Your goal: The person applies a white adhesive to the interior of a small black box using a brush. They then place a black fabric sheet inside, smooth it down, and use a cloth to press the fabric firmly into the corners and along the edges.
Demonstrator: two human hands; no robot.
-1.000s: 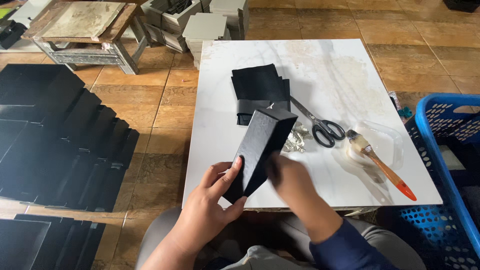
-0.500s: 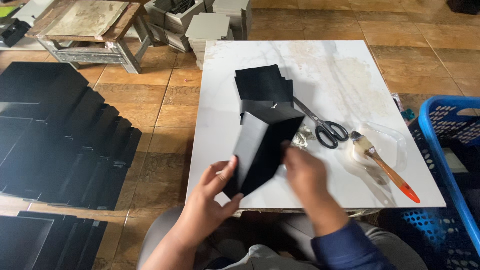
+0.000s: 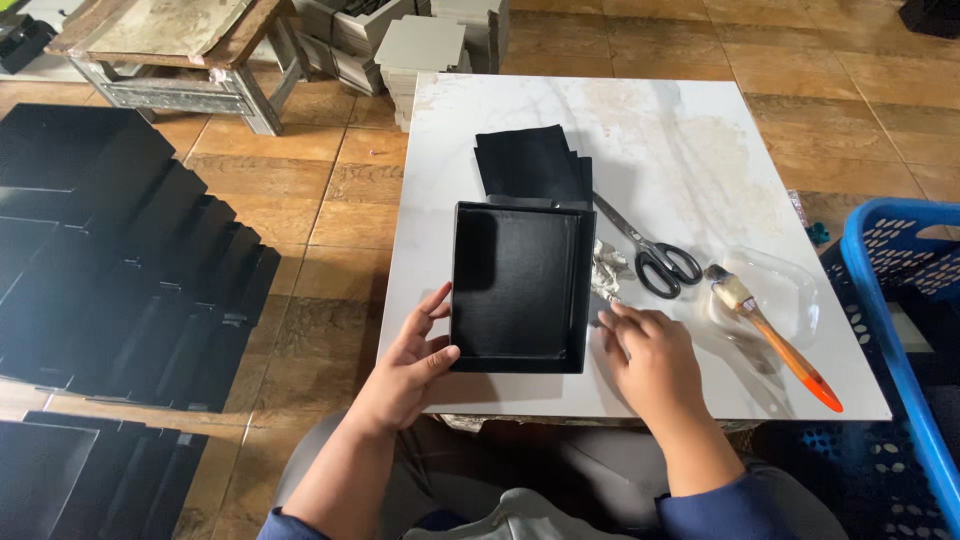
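Observation:
A shallow black box (image 3: 520, 285) lies flat, open side up, on the white marble slab (image 3: 660, 130). My left hand (image 3: 412, 362) grips its near left corner, thumb on the rim. My right hand (image 3: 648, 358) rests on the slab just right of the box, fingers loosely curled, touching its right wall. A stack of black paper sheets (image 3: 530, 162) lies just beyond the box.
Scissors (image 3: 650, 252) and a crumpled scrap (image 3: 606, 272) lie right of the box. An orange-handled brush (image 3: 770, 335) rests on a clear dish (image 3: 775, 290). A blue crate (image 3: 905, 300) stands at the right. Black boxes (image 3: 120, 250) cover the floor on the left; grey boards (image 3: 420, 45) are stacked behind.
The black box was held tilted up on edge between both hands; it now lies flat on the slab, open side up. My right hand has come off it.

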